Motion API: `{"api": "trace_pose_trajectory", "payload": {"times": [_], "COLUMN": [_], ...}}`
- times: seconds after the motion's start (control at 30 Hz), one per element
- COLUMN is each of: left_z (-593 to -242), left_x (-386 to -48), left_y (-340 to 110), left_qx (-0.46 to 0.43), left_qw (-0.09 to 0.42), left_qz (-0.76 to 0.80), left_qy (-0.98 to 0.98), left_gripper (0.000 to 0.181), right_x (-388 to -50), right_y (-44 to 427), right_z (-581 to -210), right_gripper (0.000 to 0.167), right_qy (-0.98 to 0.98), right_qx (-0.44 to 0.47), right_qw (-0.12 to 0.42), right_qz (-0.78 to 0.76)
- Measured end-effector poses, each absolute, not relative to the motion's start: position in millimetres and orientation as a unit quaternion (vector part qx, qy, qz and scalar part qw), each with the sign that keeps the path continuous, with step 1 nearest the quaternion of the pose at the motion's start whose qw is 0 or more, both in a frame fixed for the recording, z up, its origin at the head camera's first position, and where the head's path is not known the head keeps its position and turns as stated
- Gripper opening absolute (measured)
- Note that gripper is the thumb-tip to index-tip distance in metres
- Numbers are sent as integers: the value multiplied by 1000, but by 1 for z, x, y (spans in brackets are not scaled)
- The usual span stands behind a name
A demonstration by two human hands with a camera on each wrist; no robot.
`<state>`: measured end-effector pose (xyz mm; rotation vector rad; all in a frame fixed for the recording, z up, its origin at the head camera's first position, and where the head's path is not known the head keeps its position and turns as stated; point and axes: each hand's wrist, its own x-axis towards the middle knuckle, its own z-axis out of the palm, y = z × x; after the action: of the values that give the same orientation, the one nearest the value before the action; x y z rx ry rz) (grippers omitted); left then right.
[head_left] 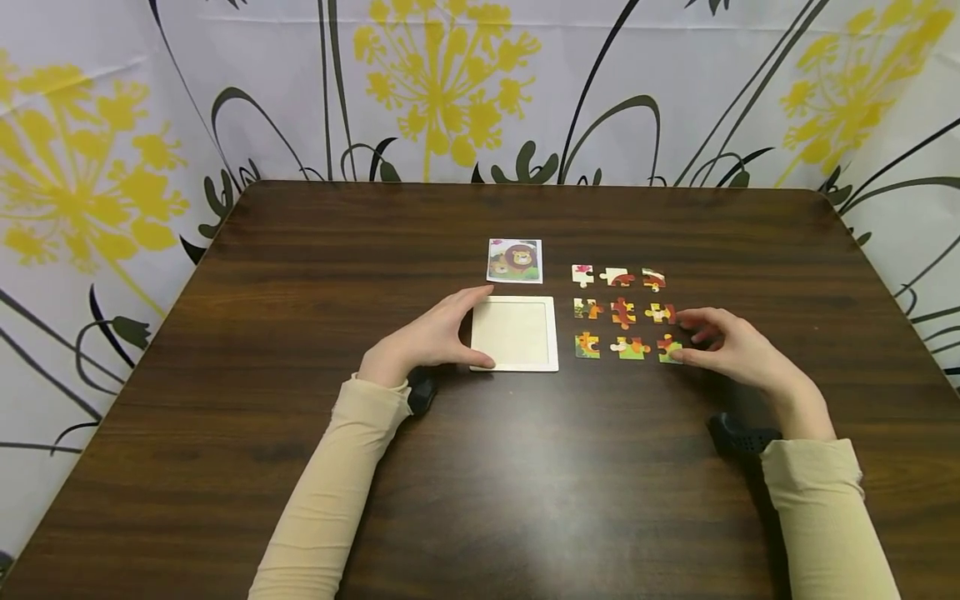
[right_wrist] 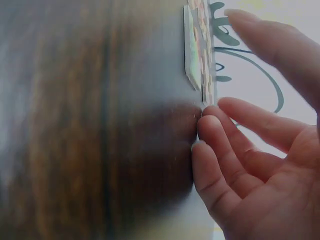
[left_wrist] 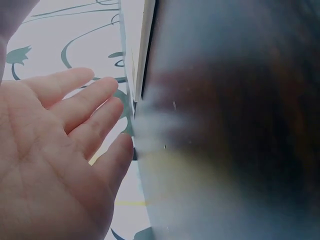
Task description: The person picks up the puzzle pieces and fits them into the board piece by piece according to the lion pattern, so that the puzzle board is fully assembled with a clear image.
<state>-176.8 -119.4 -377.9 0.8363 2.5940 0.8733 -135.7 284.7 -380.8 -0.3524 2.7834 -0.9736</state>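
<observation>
The left hand [head_left: 427,333] spans the left side of a pale square puzzle tray [head_left: 553,333], its index fingertip by the upper left corner and its thumb at the lower left one. In the left wrist view its other fingers [left_wrist: 92,115] extend loosely beside the tray's edge. To the right, the right hand [head_left: 731,350] is beside the jigsaw pieces, thumb by the lower right piece [head_left: 666,348] and index finger by the middle right piece [head_left: 660,313]. No piece shows between its fingers in the right wrist view, where the thumb stands apart from the fingers [right_wrist: 215,135].
Several jigsaw pieces lie spaced in three rows right of the tray, among them a central reddish piece [head_left: 622,312]. A lion picture card [head_left: 514,262] lies behind the tray. All are on a dark wooden table [head_left: 337,233] against a flowered cloth [head_left: 285,67].
</observation>
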Motion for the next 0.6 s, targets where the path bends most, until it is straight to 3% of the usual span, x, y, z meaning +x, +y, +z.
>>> {"api": "trace_pose_trajectory", "payload": {"times": [0.6], "left_z": [-376], "left_x": [-174], "left_y": [-120], "left_qx": [268], "left_qw": [162], "left_qz": [290], "left_qy": [904], "left_gripper": [103], "right_x": [-148], "right_y": [273], "right_z": [-373], "right_gripper": [57], "right_qy": [939], "right_qx": [-119], "right_qw": [139], "right_qz": [-290]}}
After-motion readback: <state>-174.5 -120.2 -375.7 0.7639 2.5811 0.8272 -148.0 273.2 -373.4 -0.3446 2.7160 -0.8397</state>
